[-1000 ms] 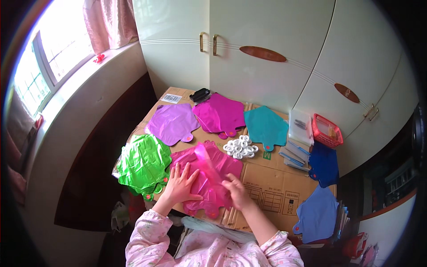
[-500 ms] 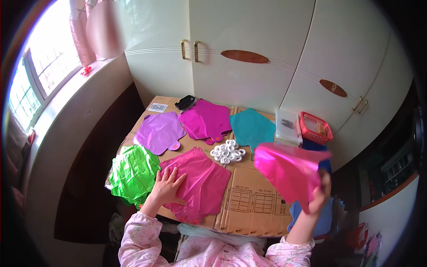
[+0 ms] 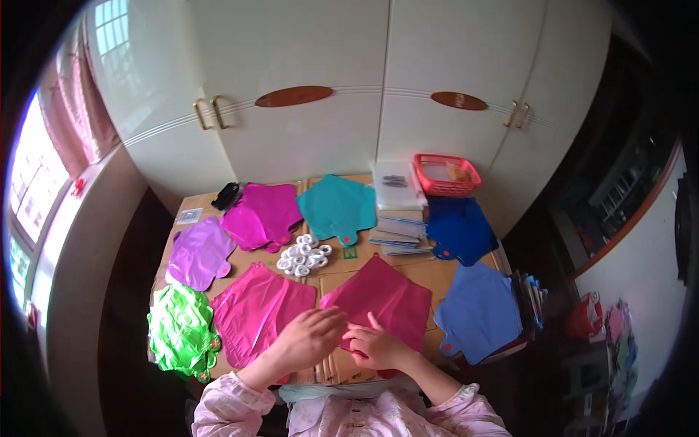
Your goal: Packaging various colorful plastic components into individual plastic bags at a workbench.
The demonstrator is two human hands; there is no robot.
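Note:
My left hand (image 3: 313,337) and my right hand (image 3: 373,345) meet fingertip to fingertip above the cardboard, near its front edge. The left fingers are held together and slightly bent; the right ones are spread. Neither hand shows anything held. Below them lie two flat, uninflated pink foil balloons: a left pink balloon (image 3: 258,313) and a right pink balloon (image 3: 386,298), each partly covered by a hand or arm. A small pile of white ribbon rolls (image 3: 302,256) sits just behind them.
Around lie flat balloons: green (image 3: 180,328), lilac (image 3: 198,253), magenta (image 3: 262,213), teal (image 3: 336,207), dark blue (image 3: 460,227) and light blue (image 3: 477,313). At the back are a black object (image 3: 226,195), stacked packets (image 3: 399,229) and a red basket (image 3: 445,191). White cabinets (image 3: 306,146) stand behind.
The second pink balloon, held up in my right hand before, now lies flat beside the first. Both hands have come together in the middle. The view has swung right.

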